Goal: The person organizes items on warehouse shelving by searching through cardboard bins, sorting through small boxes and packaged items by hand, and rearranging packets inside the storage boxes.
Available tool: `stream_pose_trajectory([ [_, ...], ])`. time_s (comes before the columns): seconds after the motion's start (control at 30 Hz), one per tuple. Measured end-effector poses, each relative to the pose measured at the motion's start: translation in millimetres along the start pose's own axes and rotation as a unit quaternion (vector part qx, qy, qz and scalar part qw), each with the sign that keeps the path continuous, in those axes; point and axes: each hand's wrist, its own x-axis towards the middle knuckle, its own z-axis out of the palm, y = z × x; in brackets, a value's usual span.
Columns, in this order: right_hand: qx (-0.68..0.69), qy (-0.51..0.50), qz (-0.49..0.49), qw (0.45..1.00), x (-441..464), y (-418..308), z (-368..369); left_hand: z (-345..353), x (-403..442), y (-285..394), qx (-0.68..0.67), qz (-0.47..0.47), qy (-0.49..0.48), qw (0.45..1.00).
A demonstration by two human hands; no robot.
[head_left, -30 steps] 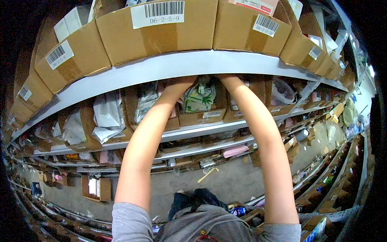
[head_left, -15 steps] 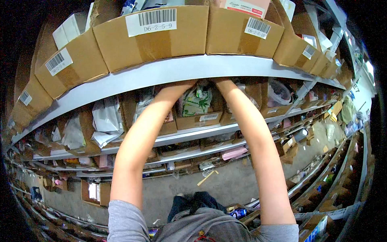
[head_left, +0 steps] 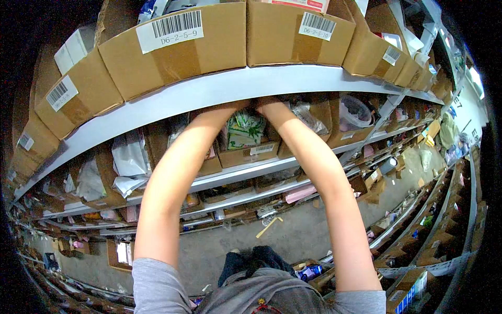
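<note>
Both arms reach under the white shelf edge point(head_left: 209, 93) into an open cardboard bin point(head_left: 240, 157) on the level below. Packets with a green leaf print on white point(head_left: 244, 131) lie in that bin. My left hand point(head_left: 238, 105) is in shadow at the bin's upper left, above the packets. My right hand point(head_left: 267, 103) is beside it on the upper right. The shelf and the dark hide the fingers of both hands, so whatever they touch or hold cannot be seen.
Above the shelf edge stand cardboard boxes with barcode labels, one marked D6-2-5-9 point(head_left: 172, 57). A bin with a clear round tub point(head_left: 353, 112) is to the right, and white plastic bags point(head_left: 130, 157) to the left. Lower shelves hold a pink packet point(head_left: 301, 193). More racks line the right.
The view has shifted, so the boxes and bins sit slightly farther left. My right hand has come closer to my left, and both remain inside the same bin.
</note>
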Motion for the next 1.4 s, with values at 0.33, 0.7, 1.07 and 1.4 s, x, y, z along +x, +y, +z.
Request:
stream_pose_trajectory([
  [0.33, -0.047, -0.031, 0.118, 0.991, -40, 36, 6, 15, 10, 7, -0.005, -0.004, 0.042, 0.999],
  [0.7, -0.188, -0.022, 0.298, 0.936, -95, -44, 13, 16, 14, 0, -0.027, 0.023, 0.033, 0.999],
  [1.07, -0.289, -0.073, 0.194, 0.935, -41, 71, 61, 18, 21, -16, -0.046, 0.065, -0.002, 0.997],
  [1.4, -0.546, -0.084, 0.281, 0.785, -88, -13, 44, 20, 21, -17, -0.050, 0.072, -0.031, 0.996],
])
